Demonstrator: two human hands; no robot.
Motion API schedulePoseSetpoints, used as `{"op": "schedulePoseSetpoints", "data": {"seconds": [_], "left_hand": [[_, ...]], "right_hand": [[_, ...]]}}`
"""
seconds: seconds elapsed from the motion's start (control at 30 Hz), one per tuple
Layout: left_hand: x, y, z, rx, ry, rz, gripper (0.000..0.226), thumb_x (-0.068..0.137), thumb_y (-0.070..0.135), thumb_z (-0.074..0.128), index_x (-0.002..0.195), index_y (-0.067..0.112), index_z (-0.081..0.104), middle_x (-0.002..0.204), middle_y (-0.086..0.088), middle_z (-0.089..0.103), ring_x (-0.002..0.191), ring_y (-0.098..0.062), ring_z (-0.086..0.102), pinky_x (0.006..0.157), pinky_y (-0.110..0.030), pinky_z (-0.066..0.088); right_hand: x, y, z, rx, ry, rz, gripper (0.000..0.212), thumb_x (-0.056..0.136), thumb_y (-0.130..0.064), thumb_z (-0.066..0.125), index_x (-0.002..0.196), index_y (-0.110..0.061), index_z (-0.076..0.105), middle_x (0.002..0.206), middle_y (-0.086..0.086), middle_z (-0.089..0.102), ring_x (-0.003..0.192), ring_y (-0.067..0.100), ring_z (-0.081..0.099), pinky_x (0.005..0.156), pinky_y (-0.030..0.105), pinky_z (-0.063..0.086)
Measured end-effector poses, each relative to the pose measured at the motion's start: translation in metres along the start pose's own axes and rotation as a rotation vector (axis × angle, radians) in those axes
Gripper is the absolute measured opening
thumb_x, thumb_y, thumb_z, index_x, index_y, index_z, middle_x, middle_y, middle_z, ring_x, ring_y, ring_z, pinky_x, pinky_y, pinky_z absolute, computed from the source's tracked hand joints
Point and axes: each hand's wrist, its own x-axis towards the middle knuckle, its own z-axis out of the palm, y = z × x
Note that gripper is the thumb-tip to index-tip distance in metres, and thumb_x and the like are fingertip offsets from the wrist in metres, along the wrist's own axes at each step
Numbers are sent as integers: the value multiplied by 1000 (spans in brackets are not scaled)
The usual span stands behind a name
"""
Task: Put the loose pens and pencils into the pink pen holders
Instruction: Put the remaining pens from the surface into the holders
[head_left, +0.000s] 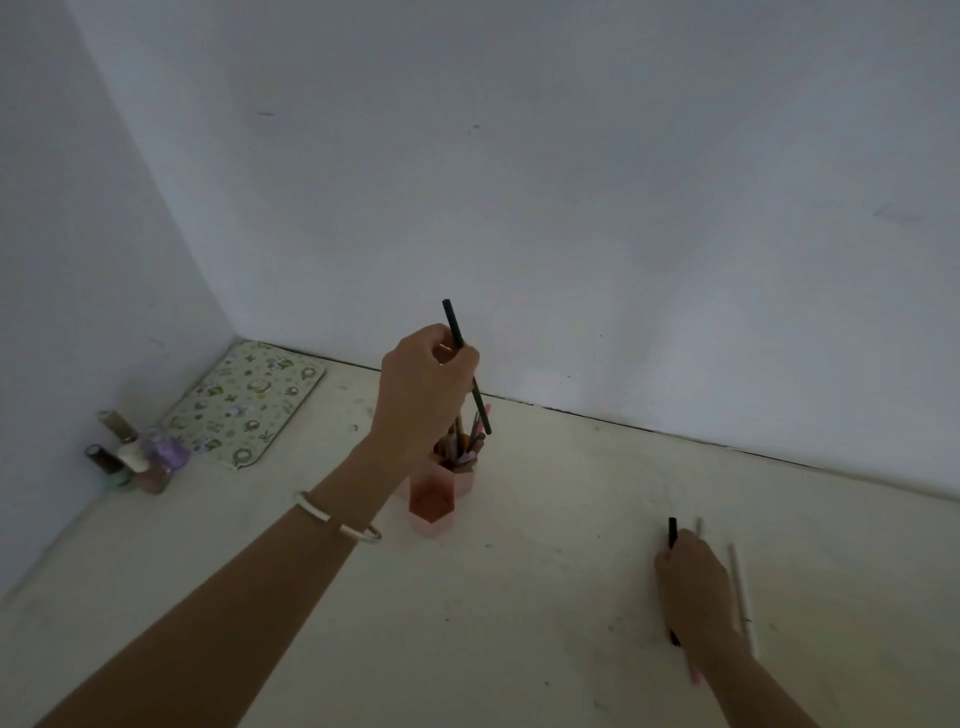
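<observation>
Here, left hand (423, 389) holds black pencil (466, 366) steeply tilted, tip down over pink holders (439, 493).

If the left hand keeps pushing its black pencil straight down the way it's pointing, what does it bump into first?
Probably the pens already standing in the pink pen holder. The left hand tilts the black pencil down toward that cluster, though depth is hard to judge.

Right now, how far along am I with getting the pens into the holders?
Several pens already stand in the back pink plastic pen holder. Your left hand holds a thin black pencil above it. Your right hand rests on a black pen; a white pen lies loose beside it.
</observation>
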Motion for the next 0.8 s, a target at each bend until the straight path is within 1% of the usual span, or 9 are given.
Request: {"op": "schedulePoseSetpoints", "data": {"seconds": [0.07, 0.13, 0.2, 0.27, 0.33, 0.4, 0.53, 0.7, 0.8], "left_hand": [[4, 1, -4, -15, 15, -6, 17, 86, 21, 55, 75, 11, 63, 64, -1, 69, 65, -25, 71, 70, -46, 60], [9, 0, -11, -10, 55, 12, 19, 85, 23, 55, 73, 12, 64, 62, 0, 69, 63, -21, 70, 69, -43, 60], [13, -6, -17, 62, 90, 76, 18, 85, 24, 57, 73, 14, 66, 61, 3, 68, 60, -15, 68, 63, -31, 59], [12, -14, -20, 181, 83, 163, 12, 85, 23, 59, 76, 17, 65, 57, 9, 64, 54, -4, 62, 51, -13, 47], [8, -23, -17, 260, 62, 208, 7, 84, 22, 59, 78, 20, 62, 56, 12, 61, 51, 0, 58, 48, -8, 42], [7, -34, -12, 329, 48, 194, 6, 85, 26, 59, 81, 23, 61, 63, 13, 65, 54, -2, 60, 50, -10, 43], [9, -57, 0, 605, 39, 211, 17, 89, 36, 54, 87, 20, 61, 76, 6, 67, 69, -15, 61, 64, -32, 52], [11, -80, 9, 854, -20, 276, 24, 86, 39, 60, 100, 20, 66, 94, 1, 66, 93, -18, 56, 79, -30, 44], [10, -77, 6, 713, 20, 269, 40, 79, 47, 64, 111, 23, 65, 103, 1, 60, 100, -18, 53, 85, -31, 43]], "right_hand": [[1, -2, -9, -14, 21, -36, 24, 98, -10, 41, 118, -1, 50, 113, 16, 60, 97, 33, 62, 75, 37, 51], [1, -12, -25, 189, 118, -49, 40, 94, -9, 47, 134, -3, 41, 107, 18, 60, 86, 35, 63, 64, 37, 46], [2, -34, -51, 425, 245, -109, 60, 92, -9, 50, 148, -14, 28, 94, 12, 59, 74, 32, 58, 62, 34, 41], [3, -64, -79, 641, 381, -192, 64, 91, -9, 52, 148, -23, 27, 85, 3, 57, 67, 19, 54, 60, 28, 39], [1, -92, -100, 841, 478, -270, 57, 91, -9, 54, 141, -27, 33, 81, -3, 56, 65, 4, 56, 56, 11, 40], [-4, -116, -113, 990, 538, -357, 52, 91, -10, 54, 136, -30, 36, 80, -7, 58, 68, 0, 58, 61, 3, 41], [-16, -148, -117, 1117, 568, -473, 51, 90, -12, 54, 134, -30, 37, 80, -3, 62, 73, 6, 61, 68, 5, 44], [-23, -161, -102, 1164, 500, -484, 49, 92, -15, 59, 131, -34, 38, 89, -11, 67, 82, 5, 65, 72, 8, 48], [-23, -165, -93, 1136, 464, -507, 43, 92, -17, 59, 127, -35, 39, 89, -14, 69, 82, 3, 65, 73, 6, 46]]}}
